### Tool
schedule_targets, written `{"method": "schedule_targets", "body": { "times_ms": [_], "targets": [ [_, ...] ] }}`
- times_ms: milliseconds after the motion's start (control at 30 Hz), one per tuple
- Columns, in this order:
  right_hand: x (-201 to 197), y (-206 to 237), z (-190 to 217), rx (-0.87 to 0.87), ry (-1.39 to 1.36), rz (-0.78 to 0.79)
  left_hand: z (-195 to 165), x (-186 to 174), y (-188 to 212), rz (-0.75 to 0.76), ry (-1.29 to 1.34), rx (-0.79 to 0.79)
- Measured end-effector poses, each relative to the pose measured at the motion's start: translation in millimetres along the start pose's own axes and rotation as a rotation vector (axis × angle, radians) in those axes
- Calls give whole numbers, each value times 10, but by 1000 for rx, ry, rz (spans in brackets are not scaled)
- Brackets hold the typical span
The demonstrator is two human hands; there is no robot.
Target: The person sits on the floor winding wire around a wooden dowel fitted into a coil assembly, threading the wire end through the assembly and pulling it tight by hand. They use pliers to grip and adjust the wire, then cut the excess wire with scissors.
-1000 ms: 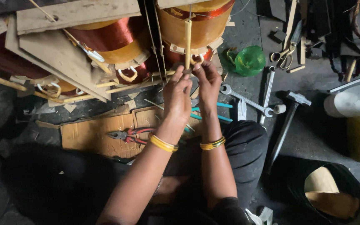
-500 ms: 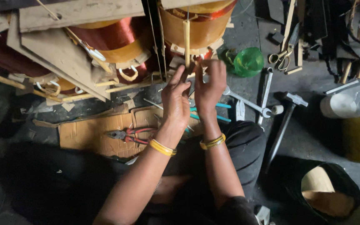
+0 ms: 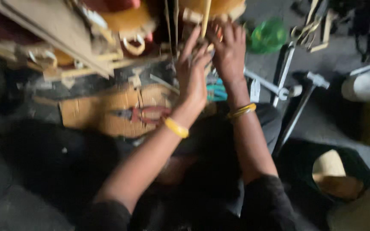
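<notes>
Shift: both hands are now seen higher and nearer the coil
Strip: upright, between the hands
Left hand: nearer, fingers pinched by the strip
Right hand: grasp cannot be told

Head view, steeply downward (seemingly close)
</notes>
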State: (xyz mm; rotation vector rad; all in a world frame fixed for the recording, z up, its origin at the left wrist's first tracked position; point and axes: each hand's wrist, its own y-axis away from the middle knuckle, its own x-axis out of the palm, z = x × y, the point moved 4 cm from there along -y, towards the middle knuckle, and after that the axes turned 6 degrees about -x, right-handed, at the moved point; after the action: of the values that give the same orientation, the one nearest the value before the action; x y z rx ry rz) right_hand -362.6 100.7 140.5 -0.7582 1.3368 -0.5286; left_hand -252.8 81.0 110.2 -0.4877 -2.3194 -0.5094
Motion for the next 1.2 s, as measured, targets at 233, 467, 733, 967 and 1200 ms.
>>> {"method": "schedule_targets", "body": {
  "times_ms": [233,467,733,967,1200],
  "targets": [
    [-237,745,291,685,-524,-225,-123,-138,-173,123,-108,63],
    [873,1538,1207,351,-432,848,-86,-253,-129,217,-39,1],
    [1048,1823,1745,293,-940,487,-50,-117,-17,135,-77,152],
    [-22,1474,1106,208,-521,838,-208,-118,-41,-5,-217,321],
    [-1580,943,175,942,-723,676,-335,3,103,-121,-445,404]
  ]
}}
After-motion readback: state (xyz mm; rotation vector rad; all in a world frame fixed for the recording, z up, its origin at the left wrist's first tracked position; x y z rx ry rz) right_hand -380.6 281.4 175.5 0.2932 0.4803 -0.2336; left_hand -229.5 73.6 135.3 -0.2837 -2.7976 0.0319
